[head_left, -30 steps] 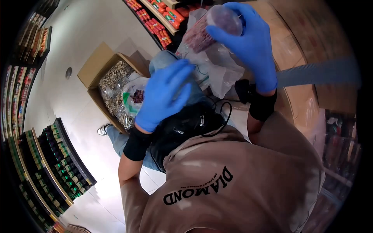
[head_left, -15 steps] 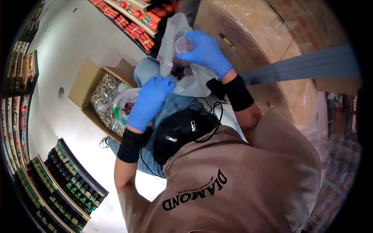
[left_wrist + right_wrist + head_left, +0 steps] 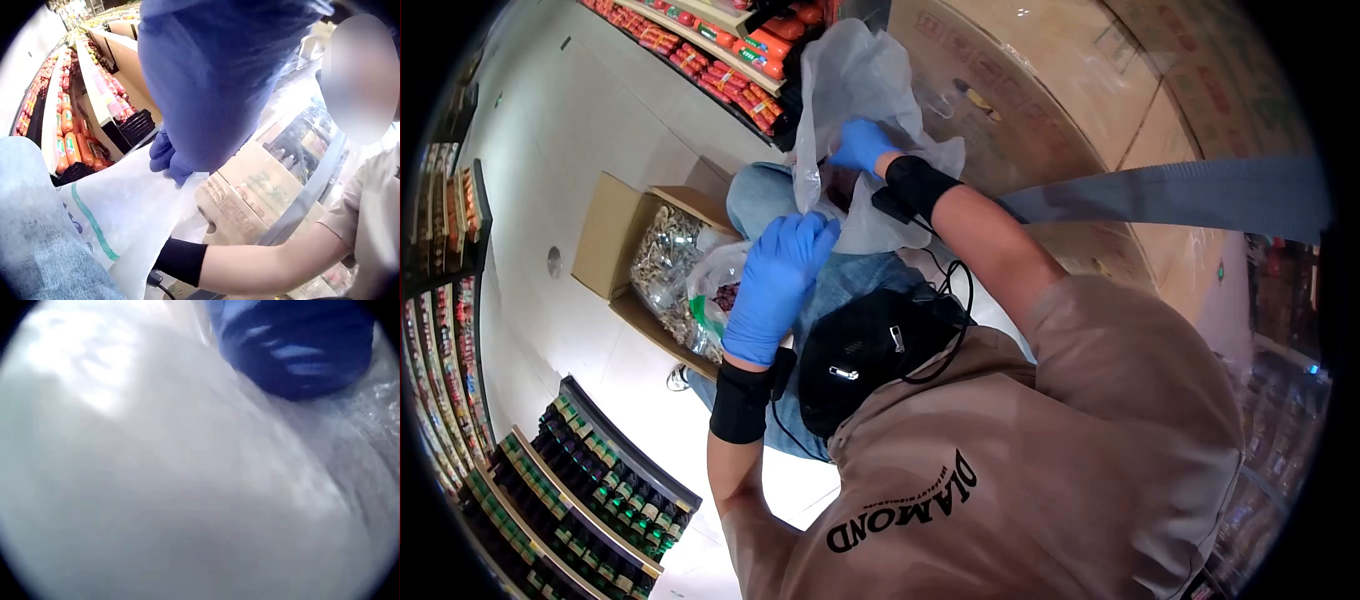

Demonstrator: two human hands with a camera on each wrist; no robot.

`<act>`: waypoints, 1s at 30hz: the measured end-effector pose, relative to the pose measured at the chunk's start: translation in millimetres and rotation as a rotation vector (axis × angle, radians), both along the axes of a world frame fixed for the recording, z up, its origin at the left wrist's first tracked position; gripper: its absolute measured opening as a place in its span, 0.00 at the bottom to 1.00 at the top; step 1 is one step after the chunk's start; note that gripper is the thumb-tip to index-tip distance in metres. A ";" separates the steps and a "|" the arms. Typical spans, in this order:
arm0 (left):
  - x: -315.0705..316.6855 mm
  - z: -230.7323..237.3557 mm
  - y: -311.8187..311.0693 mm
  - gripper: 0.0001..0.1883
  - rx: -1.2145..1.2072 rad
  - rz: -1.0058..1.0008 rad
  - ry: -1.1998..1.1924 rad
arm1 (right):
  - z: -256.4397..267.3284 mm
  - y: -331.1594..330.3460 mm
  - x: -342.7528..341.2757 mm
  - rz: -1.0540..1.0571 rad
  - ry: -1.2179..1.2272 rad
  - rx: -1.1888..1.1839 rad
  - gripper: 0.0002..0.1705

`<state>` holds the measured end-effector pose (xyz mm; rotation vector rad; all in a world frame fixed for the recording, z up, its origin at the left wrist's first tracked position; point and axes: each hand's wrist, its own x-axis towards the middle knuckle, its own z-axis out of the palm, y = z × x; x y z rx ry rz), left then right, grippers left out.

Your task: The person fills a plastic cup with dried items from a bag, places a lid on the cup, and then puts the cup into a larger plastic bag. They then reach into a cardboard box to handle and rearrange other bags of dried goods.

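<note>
My gloved left hand (image 3: 775, 285) pinches the rim of a translucent white plastic bag (image 3: 855, 75) above my knee. In the left wrist view, the curled fingers of my left hand (image 3: 206, 81) hold the edge of the bag (image 3: 131, 206), which has a green stripe. Inside the bag's mouth is my gloved right hand (image 3: 863, 147), its fingertips hidden, so what it touches cannot be told. Close up in the right wrist view, my right hand (image 3: 300, 350) is beside blurred bag plastic (image 3: 144, 462). Something dark reddish (image 3: 838, 185) shows inside the bag below that hand.
An open cardboard box (image 3: 625, 300) with bagged dried goods stands on the floor left of my leg. Large cartons (image 3: 1000, 110) and a grey strap (image 3: 1160, 195) are at the right. Shelves of red packages (image 3: 700, 60) stand ahead, bottle shelves (image 3: 590, 490) lower left.
My right hand has lowered into the bag, and the clear round container it held is out of sight. My left hand moved to the bag's rim and took hold of it.
</note>
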<state>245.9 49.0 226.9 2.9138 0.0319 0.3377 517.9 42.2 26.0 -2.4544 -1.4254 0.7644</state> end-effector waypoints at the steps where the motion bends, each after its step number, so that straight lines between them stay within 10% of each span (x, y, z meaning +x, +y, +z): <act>1: -0.9 1.1 -0.4 0.32 -0.064 0.018 0.044 | -4.1 4.6 2.8 0.058 -0.051 -0.074 0.22; 7: -2.1 -2.9 2.0 0.33 -0.147 0.014 0.014 | -156.3 26.8 40.7 0.184 -0.027 -0.008 0.27; 12: -4.4 -1.9 4.1 0.33 -0.170 0.035 0.020 | -4.9 0.8 33.0 -0.003 0.198 -0.326 0.37; 19: 1.8 -0.7 -1.7 0.30 -0.225 0.006 0.028 | 89.1 -11.2 29.9 0.176 0.128 0.570 0.25; 23: 0.1 -1.5 0.0 0.30 -0.215 0.055 -0.040 | 127.0 -34.7 27.9 0.451 -0.127 0.411 0.22; 24: -6.0 0.7 0.7 0.30 -0.208 0.093 -0.028 | 180.6 -47.2 4.3 0.248 -0.008 0.269 0.24; 30: -94.7 -1.6 13.9 0.27 -0.214 0.349 -0.605 | 292.5 -74.1 -71.9 0.079 0.316 0.732 0.17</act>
